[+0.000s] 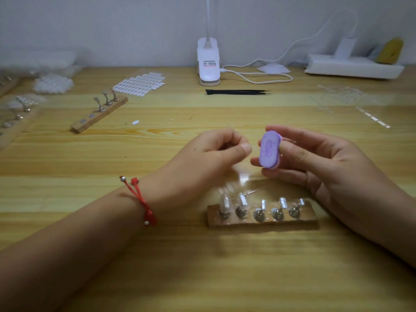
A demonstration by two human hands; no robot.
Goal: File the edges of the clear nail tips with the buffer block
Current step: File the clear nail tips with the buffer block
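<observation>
Head: hands (209,154) curled, R (319,161) holds buffer (269,152).

Single wide-angle view from the wearer's head, facing forward and down across the wooden table (202,278) toward the wall (112,23) along the top of the frame. Nearest to the left hand (202,158) and right hand (315,163) at centre, farther from the table's back edge above.

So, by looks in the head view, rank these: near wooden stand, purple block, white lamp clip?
1. near wooden stand.
2. white lamp clip and purple block look about alike; the clip is farther off, so no ranking.
</observation>
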